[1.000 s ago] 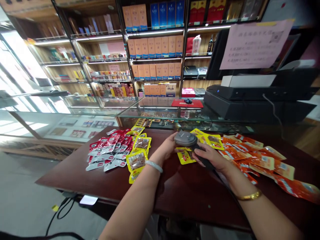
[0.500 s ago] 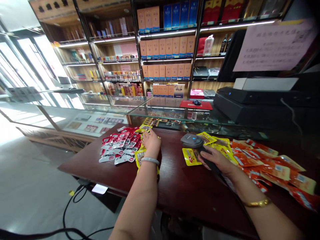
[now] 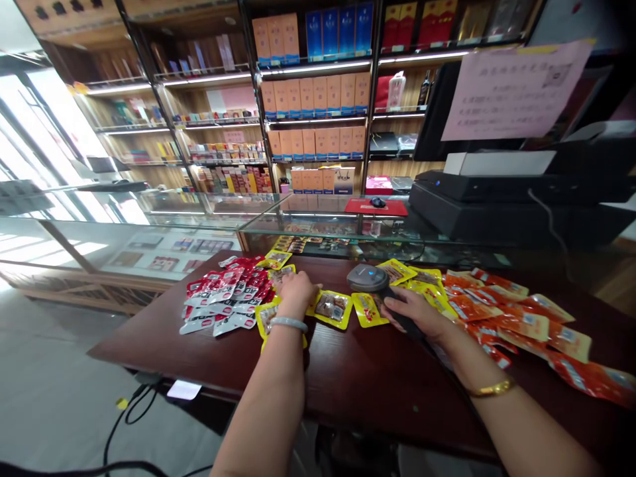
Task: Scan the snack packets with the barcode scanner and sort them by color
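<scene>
My right hand (image 3: pixel 417 311) is wrapped round the handle of a dark grey barcode scanner (image 3: pixel 368 278), its head pointing left and a small blue light showing on top. My left hand (image 3: pixel 297 291) has its fingers closed at the left edge of a yellow snack packet (image 3: pixel 334 309), which lies low over the table with its clear window up. More yellow packets (image 3: pixel 277 259) are around and partly under my left wrist. Beside them is a heap of red and white packets (image 3: pixel 218 298). Another yellow packet (image 3: pixel 368 310) lies just under the scanner.
Orange packets (image 3: pixel 517 318) are piled on the right of the dark wooden table (image 3: pixel 348 377). Behind it stands a glass display counter (image 3: pixel 322 225) bearing a red mouse mat (image 3: pixel 392 207) and a black till (image 3: pixel 462 205). Shelves of boxes line the wall. Cables (image 3: pixel 112 437) hang at the left.
My left hand has brought a yellow packet rightward from the pile, toward the scanner. My right hand keeps its hold on the scanner. The whole view has shifted slightly.
</scene>
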{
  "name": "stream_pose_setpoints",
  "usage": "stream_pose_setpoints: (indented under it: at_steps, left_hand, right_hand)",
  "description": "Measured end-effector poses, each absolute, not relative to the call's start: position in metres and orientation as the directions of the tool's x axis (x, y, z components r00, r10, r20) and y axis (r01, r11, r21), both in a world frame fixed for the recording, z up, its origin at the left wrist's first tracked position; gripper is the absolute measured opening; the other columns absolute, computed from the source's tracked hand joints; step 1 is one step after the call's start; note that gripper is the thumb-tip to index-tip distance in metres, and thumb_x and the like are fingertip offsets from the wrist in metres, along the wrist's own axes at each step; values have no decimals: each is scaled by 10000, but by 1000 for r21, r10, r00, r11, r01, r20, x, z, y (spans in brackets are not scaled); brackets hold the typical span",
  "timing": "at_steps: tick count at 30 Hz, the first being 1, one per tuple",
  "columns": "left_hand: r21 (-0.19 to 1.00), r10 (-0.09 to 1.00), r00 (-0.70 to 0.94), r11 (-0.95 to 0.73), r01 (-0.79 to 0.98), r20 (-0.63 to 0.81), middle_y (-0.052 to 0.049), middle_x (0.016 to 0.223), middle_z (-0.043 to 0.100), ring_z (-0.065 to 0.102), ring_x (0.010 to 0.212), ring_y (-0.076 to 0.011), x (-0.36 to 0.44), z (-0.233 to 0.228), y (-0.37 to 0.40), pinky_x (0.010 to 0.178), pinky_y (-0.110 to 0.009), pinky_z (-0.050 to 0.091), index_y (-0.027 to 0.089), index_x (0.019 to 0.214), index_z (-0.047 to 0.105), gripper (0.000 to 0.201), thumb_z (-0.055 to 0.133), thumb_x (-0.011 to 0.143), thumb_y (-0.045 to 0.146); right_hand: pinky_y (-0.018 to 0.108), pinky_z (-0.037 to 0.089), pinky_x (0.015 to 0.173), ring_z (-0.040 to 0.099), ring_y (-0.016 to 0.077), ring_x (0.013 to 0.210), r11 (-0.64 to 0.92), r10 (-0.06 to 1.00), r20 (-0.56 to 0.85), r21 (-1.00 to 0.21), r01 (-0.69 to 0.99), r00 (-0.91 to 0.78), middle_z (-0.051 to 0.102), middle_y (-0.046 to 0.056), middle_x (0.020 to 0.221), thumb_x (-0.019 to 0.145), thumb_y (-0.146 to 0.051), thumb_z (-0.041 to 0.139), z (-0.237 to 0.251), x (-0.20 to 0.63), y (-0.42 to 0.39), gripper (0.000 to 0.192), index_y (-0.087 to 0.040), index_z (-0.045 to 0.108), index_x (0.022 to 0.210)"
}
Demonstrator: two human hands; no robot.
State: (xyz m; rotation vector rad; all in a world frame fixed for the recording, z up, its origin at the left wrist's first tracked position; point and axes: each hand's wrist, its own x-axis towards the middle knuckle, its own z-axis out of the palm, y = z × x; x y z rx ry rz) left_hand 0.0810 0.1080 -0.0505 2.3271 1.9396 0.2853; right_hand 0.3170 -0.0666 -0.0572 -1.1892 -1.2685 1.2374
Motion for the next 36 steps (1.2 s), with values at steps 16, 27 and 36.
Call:
stream_pose_setpoints:
  at_steps: [16,27,36]
  left_hand:
    - [412,983,177,-180,893,46,-164,1130,717,686,1043,-281,92,-46,115,791,-313,472,170,1126,590,332,544,928,433]
    - [738,920,-150,-185,649,363,-16,799,619,594,741,-179,100,-46,115,647,-261,378,213,938,509,164,571,934,366]
    - [826,918,-199,-193,530,343,17,729,551,549,708,-161,108,-52,116,676,-261,396,214,884,507,162,620,904,327]
  right_hand:
    - [202,347,408,460,85,459,29,997,26,-999,30,-74,556,-38,631,810,-576,717,-53,316,-67,420,-197,543,857]
    - [217,330,419,454,88,454,59,996,53,-994,91,-69,557,-33,638,841,-585,680,-58,316,-67,409,-199,546,844]
    - [214,323,417,456,89,457,49,997,42,-992,112,-63,556,-26,630,821,-615,684,-55,316,-69,446,-189,554,851]
